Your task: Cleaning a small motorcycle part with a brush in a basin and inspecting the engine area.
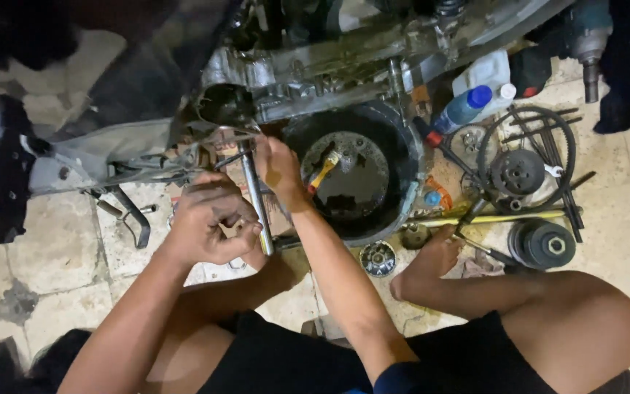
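1. The left hand [209,222] was closed round the lower end of a long metal wrench [255,195]; the right hand [278,166] gripped its shaft higher up, below the engine casing [308,80].
2. A round black basin [402,146] just right of the hands held dark liquid and a yellow-handled tool [322,174].
3. Behind the basin stood a white jug [486,73] and a blue-capped bottle [463,109].

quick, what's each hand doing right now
Left hand: closed around the lower end of the metal wrench.
Right hand: gripping the same wrench near its top, by the engine.
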